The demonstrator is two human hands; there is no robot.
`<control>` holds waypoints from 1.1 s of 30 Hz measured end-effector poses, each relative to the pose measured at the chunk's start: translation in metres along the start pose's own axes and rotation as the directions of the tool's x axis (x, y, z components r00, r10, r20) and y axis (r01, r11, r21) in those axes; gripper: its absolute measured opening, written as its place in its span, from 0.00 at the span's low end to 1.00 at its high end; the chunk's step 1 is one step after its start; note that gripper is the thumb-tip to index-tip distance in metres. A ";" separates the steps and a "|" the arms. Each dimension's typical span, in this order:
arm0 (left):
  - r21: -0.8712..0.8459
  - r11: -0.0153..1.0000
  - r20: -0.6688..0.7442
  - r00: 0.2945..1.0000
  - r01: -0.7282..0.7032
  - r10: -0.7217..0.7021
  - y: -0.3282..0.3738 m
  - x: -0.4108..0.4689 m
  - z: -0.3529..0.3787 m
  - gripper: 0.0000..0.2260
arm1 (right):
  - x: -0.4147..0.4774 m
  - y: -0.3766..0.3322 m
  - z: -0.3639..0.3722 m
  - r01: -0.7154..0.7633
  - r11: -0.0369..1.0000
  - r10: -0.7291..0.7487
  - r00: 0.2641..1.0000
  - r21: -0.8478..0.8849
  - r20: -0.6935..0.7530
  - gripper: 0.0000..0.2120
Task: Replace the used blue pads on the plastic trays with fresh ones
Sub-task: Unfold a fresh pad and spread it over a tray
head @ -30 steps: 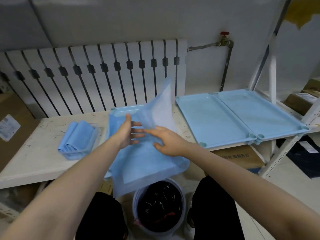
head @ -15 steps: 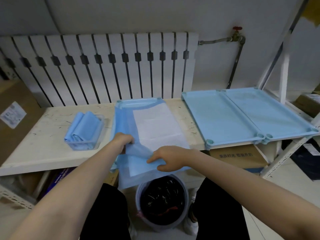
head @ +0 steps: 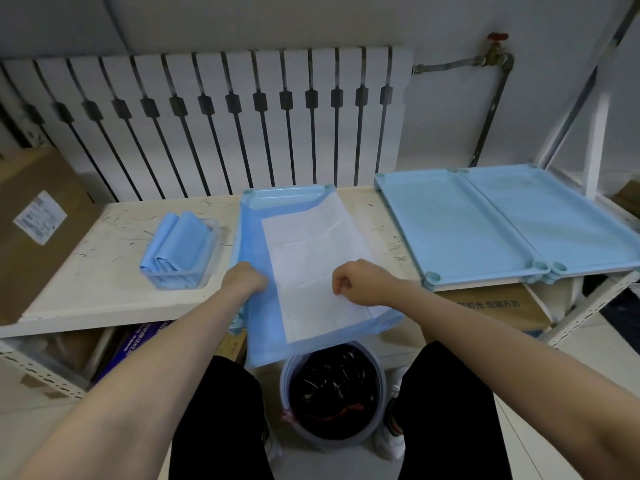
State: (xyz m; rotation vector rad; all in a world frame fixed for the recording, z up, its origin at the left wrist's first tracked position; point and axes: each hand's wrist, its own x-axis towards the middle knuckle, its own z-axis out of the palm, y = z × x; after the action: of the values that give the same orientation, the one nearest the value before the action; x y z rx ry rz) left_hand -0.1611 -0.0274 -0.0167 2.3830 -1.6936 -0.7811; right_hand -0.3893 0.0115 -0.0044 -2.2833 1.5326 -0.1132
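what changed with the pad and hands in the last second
The pad, held up in the air a second ago, came down and now lies spread white side up over the middle tray, near end hanging over the bin. The left hand and right hand moved apart and keep their grip on it. The folded pads and the two right trays stayed put.

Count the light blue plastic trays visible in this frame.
3. The middle tray sits on the bench, mostly covered by the unfolded pad. On the right, an inner tray and an outer tray lie side by side. Others may be stacked beneath them.
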 end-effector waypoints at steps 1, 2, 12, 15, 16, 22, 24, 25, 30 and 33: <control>0.013 1.000 -0.015 1.000 -0.013 0.013 0.000 0.001 0.000 0.09 | 0.003 0.007 0.001 -0.037 0.999 0.038 0.998 0.010 -0.055 0.13; 0.023 1.000 -0.022 1.000 -0.017 0.017 0.001 0.002 0.000 0.09 | 0.006 0.013 0.002 -0.075 0.997 0.077 0.990 0.024 -0.114 0.14; -0.049 0.998 0.071 0.997 0.041 -0.037 0.007 0.020 0.012 0.13 | 0.031 0.061 0.011 -0.495 0.794 0.569 0.809 0.352 -0.147 0.15; -0.110 0.994 0.024 0.999 0.023 -0.020 0.009 0.026 0.016 0.15 | 0.034 0.069 0.009 -0.482 0.752 0.592 0.794 0.450 -0.140 0.16; -0.144 0.990 0.001 1.000 0.011 -0.011 0.010 0.027 0.015 0.15 | 0.034 0.070 0.008 -0.478 0.748 0.590 0.797 0.460 -0.129 0.14; -0.495 0.866 -0.127 0.992 -0.069 0.006 0.018 0.030 0.004 0.06 | 0.034 0.068 -0.001 -0.469 0.698 0.584 0.811 0.541 -0.049 0.16; -0.538 0.839 -0.162 0.987 -0.082 -0.008 0.019 0.029 -0.003 0.05 | 0.032 0.064 -0.005 -0.432 0.692 0.568 0.820 0.579 -0.068 0.12; -0.538 0.839 -0.172 0.985 -0.081 -0.015 0.019 0.028 -0.008 0.08 | 0.030 0.061 -0.008 -0.414 0.684 0.558 0.827 0.601 -0.066 0.10; -0.257 0.966 -0.066 0.997 0.016 -0.034 0.010 0.014 -0.024 0.25 | 0.012 0.044 -0.017 -0.344 0.669 0.467 0.884 0.658 -0.012 0.11; -0.049 0.994 0.093 0.991 0.099 -0.094 0.002 0.002 -0.029 0.07 | -0.001 0.038 -0.022 -0.441 0.653 0.400 0.891 0.616 0.214 0.09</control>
State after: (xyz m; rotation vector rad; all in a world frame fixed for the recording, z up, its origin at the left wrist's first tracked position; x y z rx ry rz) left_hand -0.1485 -0.0361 0.0087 2.4441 -1.5771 -0.9506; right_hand -0.4285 -0.0062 0.0023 -1.3333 1.6205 -0.3823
